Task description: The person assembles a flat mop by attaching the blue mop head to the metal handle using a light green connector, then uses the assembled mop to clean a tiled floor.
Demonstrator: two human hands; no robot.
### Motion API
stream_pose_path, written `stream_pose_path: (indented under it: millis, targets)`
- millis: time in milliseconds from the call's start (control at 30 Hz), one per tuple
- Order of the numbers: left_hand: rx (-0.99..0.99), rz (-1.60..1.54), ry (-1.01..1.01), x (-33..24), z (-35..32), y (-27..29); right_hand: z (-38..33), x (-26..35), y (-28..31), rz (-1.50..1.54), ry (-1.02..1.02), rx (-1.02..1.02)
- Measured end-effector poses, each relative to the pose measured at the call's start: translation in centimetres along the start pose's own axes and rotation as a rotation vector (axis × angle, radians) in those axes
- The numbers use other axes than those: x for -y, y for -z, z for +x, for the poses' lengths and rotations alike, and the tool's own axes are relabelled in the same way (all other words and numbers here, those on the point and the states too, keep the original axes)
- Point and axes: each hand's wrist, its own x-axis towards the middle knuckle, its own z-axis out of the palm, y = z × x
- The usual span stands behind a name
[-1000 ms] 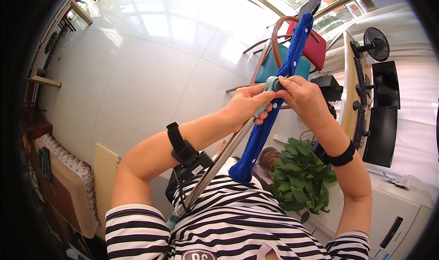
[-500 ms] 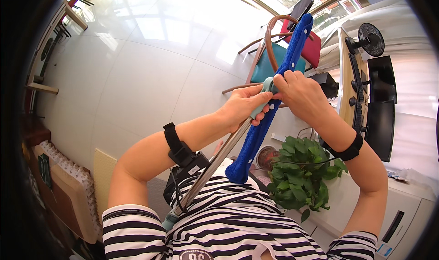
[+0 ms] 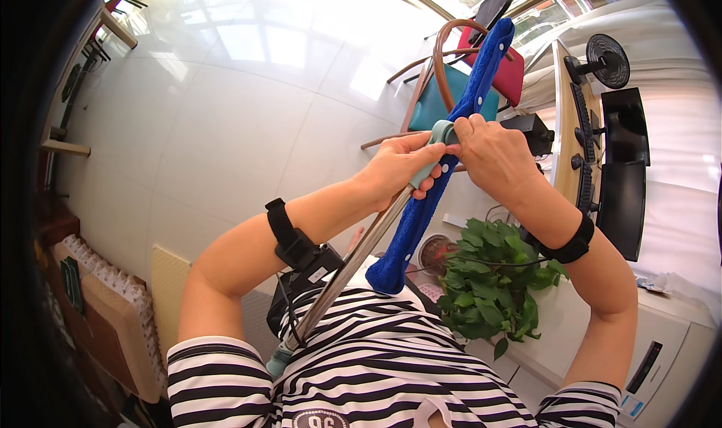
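Note:
A mop lies slantwise in front of me, its silver pole (image 3: 353, 271) running down to my left side and ending in a pale green end piece (image 3: 280, 362) by my shirt. Its long blue cloth head (image 3: 408, 241), dotted with white studs, crosses behind the joint. My left hand (image 3: 398, 166) is closed around the pale green connector (image 3: 441, 132) at the top of the pole. On the other side of this joint, my right hand (image 3: 492, 151) is closed on the mop where connector and head meet. Its fingers partly hide the joint.
A leafy potted plant (image 3: 489, 285) stands below my right forearm. Farther right is a desk with monitors (image 3: 624, 206) and a small black fan (image 3: 606, 61). Chairs (image 3: 444, 101) stand beyond the mop head. A cushioned seat (image 3: 113, 308) is at the left.
Both hands keep their hold at the joint, with the right fingers shifted slightly. The mop and the surroundings sit a little farther left and higher in the view.

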Motion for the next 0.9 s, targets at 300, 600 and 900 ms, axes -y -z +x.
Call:
stream_pose_path:
  millis: [300, 600, 900]
  targets:
    - [0.042, 0.086, -0.039, 0.3, 0.8, -0.1, -0.2, -1.3, -2.7, 0.771, -0.377, 0.262]
    - [-0.006, 0.187, -0.034, 0.8, 1.4, 0.6, 0.7, -1.9, -2.3, 1.659, -0.936, 0.681]
    - [-0.035, 0.141, -0.010, 0.7, 1.8, 1.0, -0.1, -1.5, -4.1, 1.562, -0.872, 0.603]
